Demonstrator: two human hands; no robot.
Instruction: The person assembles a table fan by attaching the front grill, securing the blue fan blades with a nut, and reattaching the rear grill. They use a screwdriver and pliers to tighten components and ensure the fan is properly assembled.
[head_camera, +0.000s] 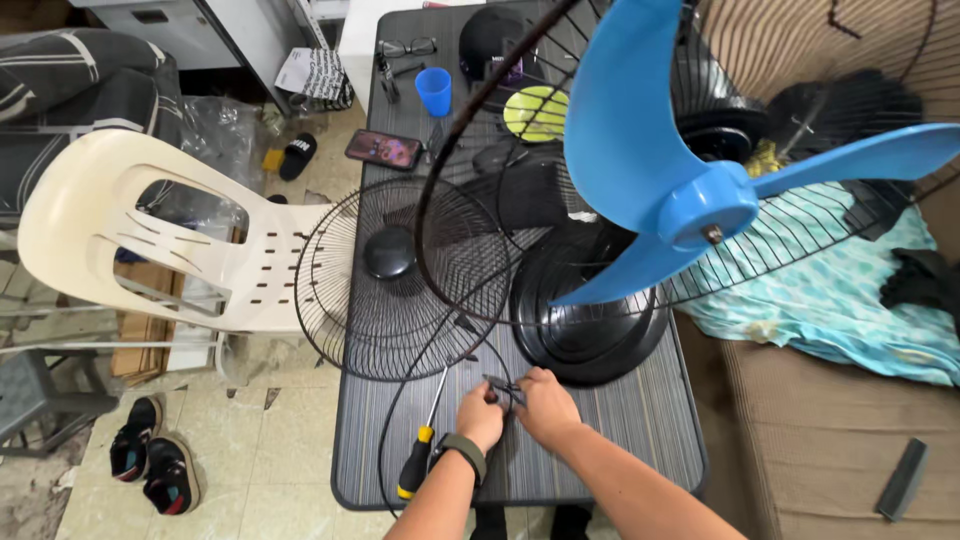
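Note:
A fan with blue blades (690, 190) stands on its round black base (590, 330) on a dark striped table (640, 430). Its rear wire guard (790, 215) is behind the blades. A loose front wire guard (385, 275) lies flat at the table's left edge. A thin black ring band (420, 370) loops over the table. My left hand (480, 415) and my right hand (545, 400) meet at the near edge, both pinching the band's small clasp (505, 388). A screwdriver with a yellow and black handle (420, 455) lies just left of my left wrist.
At the far end of the table sit a blue cup (434, 90), glasses (408, 47), a phone (384, 149) and a yellow-green disc (535, 112). A cream plastic chair (150, 240) stands to the left, shoes (155, 465) on the floor, a bed with teal cloth (840, 300) to the right.

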